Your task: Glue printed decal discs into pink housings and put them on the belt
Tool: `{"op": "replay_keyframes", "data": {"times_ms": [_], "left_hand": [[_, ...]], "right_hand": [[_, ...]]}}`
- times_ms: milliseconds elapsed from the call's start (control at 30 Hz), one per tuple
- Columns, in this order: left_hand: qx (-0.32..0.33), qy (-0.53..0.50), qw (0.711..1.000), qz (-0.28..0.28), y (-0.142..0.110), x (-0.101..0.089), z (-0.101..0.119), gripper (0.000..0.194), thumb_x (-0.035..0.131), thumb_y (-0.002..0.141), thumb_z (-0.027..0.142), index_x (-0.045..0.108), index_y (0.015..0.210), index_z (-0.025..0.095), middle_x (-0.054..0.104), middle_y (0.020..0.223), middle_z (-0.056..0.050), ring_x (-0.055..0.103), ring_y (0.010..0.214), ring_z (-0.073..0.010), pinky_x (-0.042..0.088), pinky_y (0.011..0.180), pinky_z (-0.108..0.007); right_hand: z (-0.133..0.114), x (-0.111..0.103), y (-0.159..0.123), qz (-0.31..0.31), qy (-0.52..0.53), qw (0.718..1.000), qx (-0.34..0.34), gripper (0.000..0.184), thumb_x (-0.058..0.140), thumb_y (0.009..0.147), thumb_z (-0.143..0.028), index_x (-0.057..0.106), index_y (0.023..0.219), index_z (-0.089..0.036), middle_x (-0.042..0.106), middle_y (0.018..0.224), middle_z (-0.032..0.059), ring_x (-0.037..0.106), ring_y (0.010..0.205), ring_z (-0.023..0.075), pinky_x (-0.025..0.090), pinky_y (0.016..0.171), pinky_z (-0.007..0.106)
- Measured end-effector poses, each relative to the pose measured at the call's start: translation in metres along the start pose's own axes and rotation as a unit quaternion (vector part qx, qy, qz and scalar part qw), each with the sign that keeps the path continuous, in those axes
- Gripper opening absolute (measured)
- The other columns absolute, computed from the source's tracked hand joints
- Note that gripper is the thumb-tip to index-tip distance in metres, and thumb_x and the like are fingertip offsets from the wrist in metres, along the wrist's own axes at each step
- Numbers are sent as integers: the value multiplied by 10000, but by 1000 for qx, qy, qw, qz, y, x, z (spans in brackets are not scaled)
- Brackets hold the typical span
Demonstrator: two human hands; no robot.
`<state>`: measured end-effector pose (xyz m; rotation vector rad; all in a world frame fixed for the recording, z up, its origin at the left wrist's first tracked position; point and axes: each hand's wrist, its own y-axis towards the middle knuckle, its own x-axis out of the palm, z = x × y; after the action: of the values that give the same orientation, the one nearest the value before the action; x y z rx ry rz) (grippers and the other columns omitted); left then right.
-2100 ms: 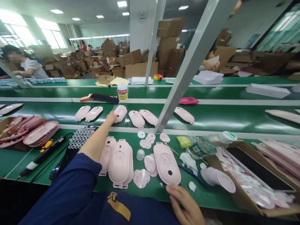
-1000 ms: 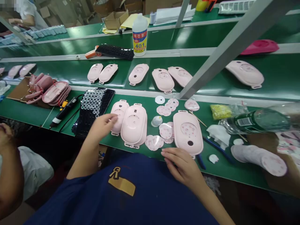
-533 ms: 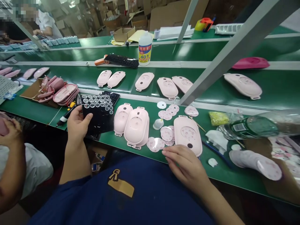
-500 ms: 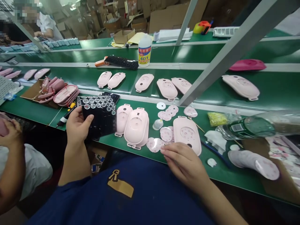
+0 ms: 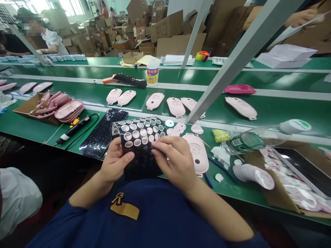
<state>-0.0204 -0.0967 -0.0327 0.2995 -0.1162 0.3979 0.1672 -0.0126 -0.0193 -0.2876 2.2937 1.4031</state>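
My left hand (image 5: 113, 163) grips the left side of a black sheet of round stickers (image 5: 139, 158), thumb in front. The sheet curves upright above my lap, with rows of clear round spots across its upper part and plain black below. My right hand (image 5: 177, 162) has its thumb and fingertips pinched together at the sheet's right side, by the lowest spots. Whether a loose sticker is between these fingertips is too small to tell. Just right of this hand lies a pale pink plastic cover (image 5: 199, 155). Printed round discs (image 5: 178, 128) lie behind the hand, partly hidden.
More black sheets (image 5: 100, 131) and a black electric screwdriver (image 5: 74, 129) lie left, beside a box of pink parts (image 5: 36, 115). Pink covers (image 5: 155, 100) line the belt behind. A glue bottle (image 5: 152, 74), slanting grey post (image 5: 227, 65) and lying plastic bottle (image 5: 248, 139) stand out.
My left hand has brought the black sheet rightward, in front of the pink covers. My right hand has left the printed discs on the bench and moved up to the sheet. The view has tilted up.
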Motion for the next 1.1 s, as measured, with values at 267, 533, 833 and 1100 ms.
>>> {"op": "replay_keyframes", "data": {"times_ms": [267,533,833,1100], "left_hand": [[-117,-102,986,-52,10,0,-13,298,829,772,326,620,985,329,749,1008,31,747,959,-236,635,910,-476],[3,-32,997,-65,10,-11,-26,151,756,893,340,699,1033,345,770,1034,11,746,992,-218,622,947,-409],[35,-32,998,-31,18,-24,-30,134,769,862,248,725,974,308,777,975,-13,755,910,-236,638,887,-432],[84,-83,983,141,57,-55,-15,348,763,736,54,641,991,257,725,1042,48,693,983,-139,560,969,-298]], "right_hand": [[2,-2,-4,-16,21,999,33,176,608,953,-80,671,1007,-235,707,966,58,689,901,188,596,807,351],[6,13,1,-33,-4,999,20,247,632,928,-73,669,1091,-255,726,970,47,725,900,193,606,984,457],[8,31,9,-49,27,998,33,259,658,901,-67,659,1066,-268,746,946,29,741,868,192,533,1123,529],[26,5,25,-70,0,997,39,220,671,915,-90,628,956,-302,747,931,-1,738,846,203,562,1039,516]]}}
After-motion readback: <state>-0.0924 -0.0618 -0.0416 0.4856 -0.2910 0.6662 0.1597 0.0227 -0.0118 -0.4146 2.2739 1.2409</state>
